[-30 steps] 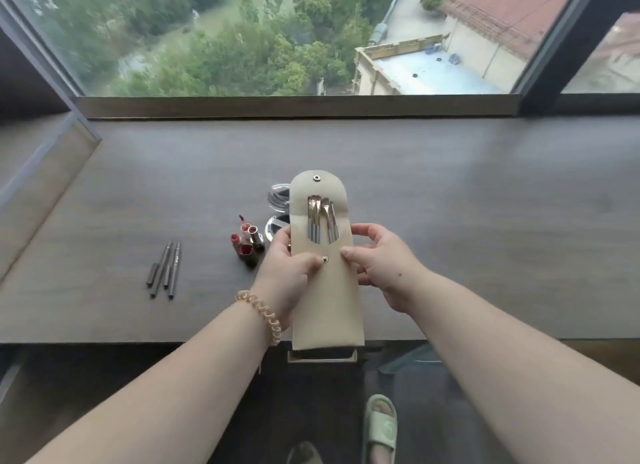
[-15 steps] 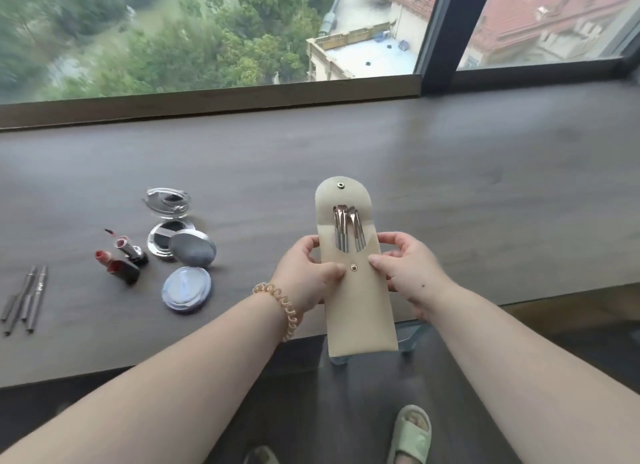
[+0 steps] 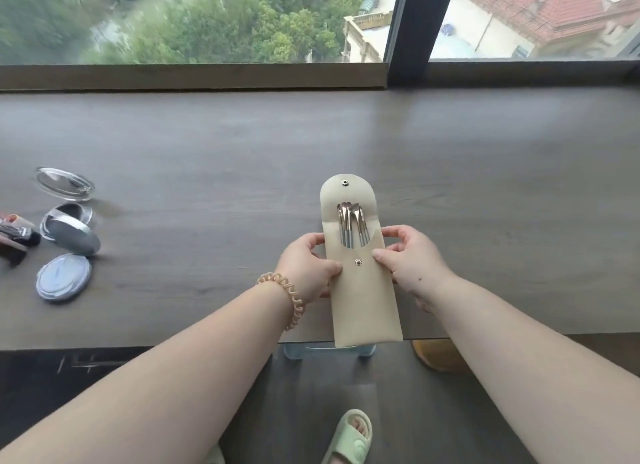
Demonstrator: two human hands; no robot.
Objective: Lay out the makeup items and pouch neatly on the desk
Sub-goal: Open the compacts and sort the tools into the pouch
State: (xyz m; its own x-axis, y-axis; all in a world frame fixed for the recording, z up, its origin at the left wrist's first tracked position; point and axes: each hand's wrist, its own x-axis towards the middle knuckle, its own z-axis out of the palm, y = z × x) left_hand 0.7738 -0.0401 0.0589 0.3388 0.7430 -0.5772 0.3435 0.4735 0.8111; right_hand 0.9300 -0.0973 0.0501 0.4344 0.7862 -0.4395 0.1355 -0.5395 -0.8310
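A beige pouch (image 3: 365, 297) is held upright over the near edge of the counter (image 3: 242, 145), its lower end reaching past that edge; whether it touches the surface cannot be told; its rounded flap is folded open at the top, one snap being seen on the flap and another on the body; inside it, several makeup brushes (image 3: 352, 226) with metallic ferrules are packed side by side, heads up, showing through the curved opening below the flap. The pouch's left edge is gripped by the left hand (image 3: 306, 266), thumb laid on the front beside the lower snap; its right edge is pinched by the right hand (image 3: 412, 259) in the same way; a coiled hair tie (image 3: 287, 299) is worn on the left wrist. Well to the left of the pouch, a clear lid (image 3: 64, 184), an open silver compact (image 3: 69, 229) and a closed round compact (image 3: 64, 277) are laid on the counter; further left still, lipsticks (image 3: 16, 233) are seen, blurred, at the picture's edge. Below the pouch, a green slipper (image 3: 349, 436) is seen on the floor.
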